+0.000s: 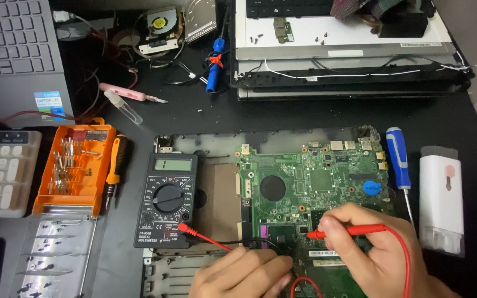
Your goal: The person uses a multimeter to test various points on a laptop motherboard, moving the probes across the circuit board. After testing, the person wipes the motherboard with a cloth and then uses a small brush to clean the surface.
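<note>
A green laptop motherboard point(316, 176) lies in a dark open laptop base point(216, 144). My right hand point(371, 248) pinches a red multimeter probe point(340, 232), tip pointing left onto the board's lower middle. My left hand point(244, 273) rests on the board's lower left edge, fingers curled over a black probe lead point(249, 241); the probe itself is hidden under the fingers. A black digital multimeter point(167, 200) lies on the left part of the base, with red and black leads plugged in.
An orange bit case point(75, 168) and orange screwdriver point(116, 165) sit left of the meter. A blue screwdriver point(398, 160) and white cleaning tool point(441, 204) lie right of the board. Stacked laptop parts point(349, 49) sit at the back, a grey laptop point(12, 49) at far left.
</note>
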